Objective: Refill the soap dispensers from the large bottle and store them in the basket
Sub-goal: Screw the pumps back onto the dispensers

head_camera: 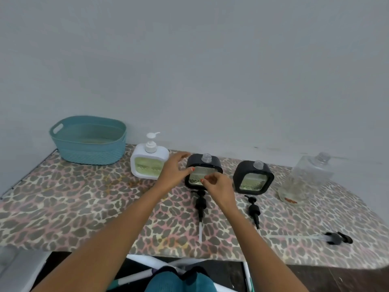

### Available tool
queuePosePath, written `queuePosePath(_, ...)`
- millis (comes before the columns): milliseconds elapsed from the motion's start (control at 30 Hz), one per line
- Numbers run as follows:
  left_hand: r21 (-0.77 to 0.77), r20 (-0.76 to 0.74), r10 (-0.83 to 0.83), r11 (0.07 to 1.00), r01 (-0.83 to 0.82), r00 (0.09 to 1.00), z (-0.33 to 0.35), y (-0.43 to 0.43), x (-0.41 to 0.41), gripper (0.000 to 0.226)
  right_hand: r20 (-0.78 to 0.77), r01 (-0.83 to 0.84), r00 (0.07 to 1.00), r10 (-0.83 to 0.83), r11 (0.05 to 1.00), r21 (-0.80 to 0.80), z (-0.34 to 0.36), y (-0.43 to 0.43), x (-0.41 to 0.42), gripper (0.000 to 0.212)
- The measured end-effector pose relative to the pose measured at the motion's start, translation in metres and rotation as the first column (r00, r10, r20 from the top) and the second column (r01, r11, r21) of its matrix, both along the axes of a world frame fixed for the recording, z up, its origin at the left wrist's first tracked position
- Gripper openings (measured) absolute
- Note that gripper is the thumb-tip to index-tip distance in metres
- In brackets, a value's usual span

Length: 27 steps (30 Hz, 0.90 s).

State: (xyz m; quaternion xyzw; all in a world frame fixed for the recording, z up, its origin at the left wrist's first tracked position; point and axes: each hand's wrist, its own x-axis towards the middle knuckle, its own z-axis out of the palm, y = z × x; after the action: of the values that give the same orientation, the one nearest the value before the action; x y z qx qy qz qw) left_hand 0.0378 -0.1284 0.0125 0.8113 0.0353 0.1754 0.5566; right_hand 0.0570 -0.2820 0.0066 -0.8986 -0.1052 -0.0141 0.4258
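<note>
A white soap dispenser [147, 165] with its pump on stands near the wall. Two black dispensers stand uncapped: the middle one [205, 165] and the right one [253, 178]. Their black pumps lie in front, one [200, 204] below the middle dispenser, another [253, 209] below the right one. My left hand [173, 172] hovers with relaxed fingers between the white and the middle dispenser. My right hand [216, 184] is in front of the middle dispenser with fingers loosely curled, holding nothing. The large clear bottle [309, 175] stands uncapped at the right. The teal basket [88, 140] sits at the back left.
A third black pump [334, 238] with a long tube lies near the table's front right edge. The table [73, 207] has a leopard-print cover and meets a grey wall at the back. My knees and a white frame show below the front edge.
</note>
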Motion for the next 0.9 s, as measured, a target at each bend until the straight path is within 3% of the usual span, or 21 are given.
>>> queuePosePath(200,0.111,-0.077,0.027,0.994,-0.019,0.997,-0.012,-0.009,0.027,0.062,-0.157,0.026,0.987,-0.034,0.998,-0.056,-0.027,-0.005,-0.006,0.037)
queuePosePath(400,0.039,-0.123,-0.031,0.999,0.036,0.992,-0.019,-0.009,0.046,0.063,-0.289,-0.002,0.956,-0.044,0.988,-0.157,-0.046,0.002,-0.008,0.041)
queuePosePath(700,0.001,-0.096,-0.084,0.996,0.084,0.992,-0.016,-0.005,0.047,0.050,-0.269,-0.014,0.963,0.002,0.999,-0.044,-0.031,-0.006,-0.008,0.023)
queuePosePath(900,-0.037,-0.106,-0.090,0.996,0.086,0.990,-0.017,-0.003,0.048,0.051,-0.060,-0.041,0.997,0.044,0.997,0.058,0.044,-0.021,0.006,0.017)
